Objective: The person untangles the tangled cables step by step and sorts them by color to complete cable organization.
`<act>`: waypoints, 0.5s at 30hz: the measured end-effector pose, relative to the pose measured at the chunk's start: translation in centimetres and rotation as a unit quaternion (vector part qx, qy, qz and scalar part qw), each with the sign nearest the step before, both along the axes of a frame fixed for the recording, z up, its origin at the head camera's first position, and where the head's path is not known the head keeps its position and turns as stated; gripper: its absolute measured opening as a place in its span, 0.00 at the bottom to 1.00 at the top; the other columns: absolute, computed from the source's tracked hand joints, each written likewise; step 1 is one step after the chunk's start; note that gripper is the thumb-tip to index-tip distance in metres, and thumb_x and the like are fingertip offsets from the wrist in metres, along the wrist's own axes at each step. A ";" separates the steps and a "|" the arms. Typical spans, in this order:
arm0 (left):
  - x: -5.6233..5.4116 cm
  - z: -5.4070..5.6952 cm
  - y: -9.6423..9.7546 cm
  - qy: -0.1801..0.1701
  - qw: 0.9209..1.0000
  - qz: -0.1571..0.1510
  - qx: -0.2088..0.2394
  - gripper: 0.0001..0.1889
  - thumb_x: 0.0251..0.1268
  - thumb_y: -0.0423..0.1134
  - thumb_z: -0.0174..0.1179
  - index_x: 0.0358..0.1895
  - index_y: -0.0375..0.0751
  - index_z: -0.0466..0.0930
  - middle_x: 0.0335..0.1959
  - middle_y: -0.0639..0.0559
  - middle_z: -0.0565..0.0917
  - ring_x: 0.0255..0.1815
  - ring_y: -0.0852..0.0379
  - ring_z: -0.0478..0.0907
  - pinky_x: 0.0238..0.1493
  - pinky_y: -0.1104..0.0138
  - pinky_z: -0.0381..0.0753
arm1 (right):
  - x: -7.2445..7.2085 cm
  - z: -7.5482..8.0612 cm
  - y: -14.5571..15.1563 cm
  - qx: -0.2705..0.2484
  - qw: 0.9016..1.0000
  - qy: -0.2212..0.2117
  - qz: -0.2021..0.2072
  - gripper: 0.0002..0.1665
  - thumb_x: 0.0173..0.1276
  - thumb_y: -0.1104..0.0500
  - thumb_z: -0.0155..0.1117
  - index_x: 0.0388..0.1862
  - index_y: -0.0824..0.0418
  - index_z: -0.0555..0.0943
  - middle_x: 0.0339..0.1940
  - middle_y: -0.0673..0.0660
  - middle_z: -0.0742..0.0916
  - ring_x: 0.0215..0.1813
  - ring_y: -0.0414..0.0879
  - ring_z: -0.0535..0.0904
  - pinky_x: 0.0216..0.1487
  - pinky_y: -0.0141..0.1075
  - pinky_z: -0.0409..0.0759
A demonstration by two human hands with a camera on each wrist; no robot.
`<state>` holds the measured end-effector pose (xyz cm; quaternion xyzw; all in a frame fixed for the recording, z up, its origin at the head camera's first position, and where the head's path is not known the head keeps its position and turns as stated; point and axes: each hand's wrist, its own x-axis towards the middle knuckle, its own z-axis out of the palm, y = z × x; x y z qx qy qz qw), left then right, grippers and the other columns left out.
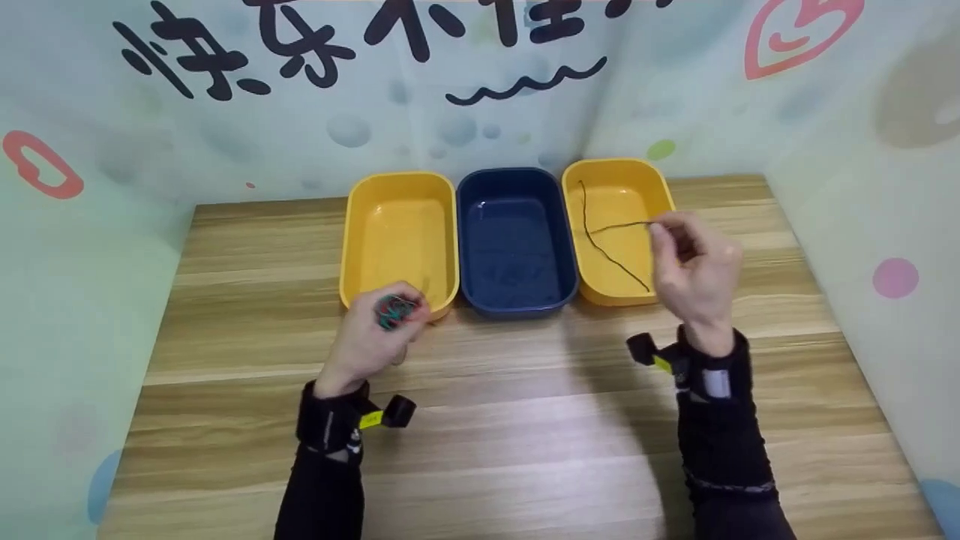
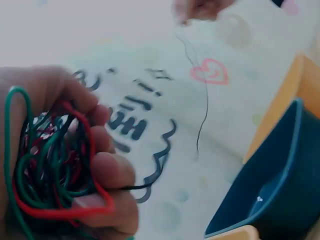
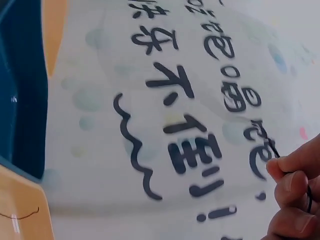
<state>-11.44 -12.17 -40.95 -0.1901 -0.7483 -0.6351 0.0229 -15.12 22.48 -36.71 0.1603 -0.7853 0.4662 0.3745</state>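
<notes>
Left hand (image 1: 367,337) and right hand (image 1: 701,274) well apart, both gripping.
The left clutches a tangle of red, green and black wires (image 1: 395,311); the right pinches one dark wire (image 1: 621,226). A loose dark wire (image 1: 586,217) lies in the yellow bin (image 1: 616,201) beside the right hand. Beyond and between the hands sits a blue bin (image 1: 517,255), with a second yellow bin (image 1: 401,240) just past the left, on the tabletop (image 1: 517,420).

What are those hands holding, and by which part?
The left hand wraps around a tangled wire bundle; the right hand pinches a dark wire, apparently near one end.
</notes>
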 end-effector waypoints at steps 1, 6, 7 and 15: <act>0.0 0.0 -0.3 -0.020 0.999 0.013 0.043 0.02 0.58 0.22 0.59 0.33 0.26 0.76 0.24 0.52 0.79 0.22 0.61 0.76 0.24 0.73 0.76 | -0.1 0.1 0.4 -0.012 1.000 -0.010 -0.014 0.04 0.60 0.72 0.62 0.29 0.74 0.82 0.16 0.46 0.80 0.19 0.28 0.66 0.22 0.20 0.64; -0.3 0.3 -1.1 -0.086 0.974 0.069 0.198 0.02 0.63 0.26 0.57 0.33 0.30 0.74 0.20 0.50 0.77 0.18 0.59 0.74 0.18 0.74 0.72 | -0.7 0.2 2.1 -0.042 0.996 -0.062 -0.048 0.07 0.62 0.69 0.62 0.30 0.75 0.82 0.18 0.33 0.78 0.18 0.30 0.67 0.20 0.22 0.63; -0.4 0.3 -1.1 -0.091 0.971 0.076 0.209 0.02 0.63 0.27 0.57 0.33 0.32 0.74 0.20 0.50 0.77 0.18 0.59 0.74 0.18 0.74 0.72 | -0.9 0.2 2.3 -0.039 0.996 -0.068 -0.051 0.08 0.63 0.68 0.62 0.30 0.75 0.82 0.18 0.33 0.78 0.18 0.30 0.67 0.21 0.23 0.64; -0.5 0.5 -1.0 -0.090 0.968 0.092 0.215 0.03 0.64 0.28 0.58 0.34 0.34 0.74 0.19 0.49 0.78 0.18 0.59 0.75 0.17 0.74 0.72 | -1.7 -0.2 3.3 0.003 0.994 -0.076 -0.078 0.07 0.64 0.68 0.61 0.32 0.75 0.82 0.20 0.27 0.76 0.19 0.27 0.68 0.23 0.20 0.66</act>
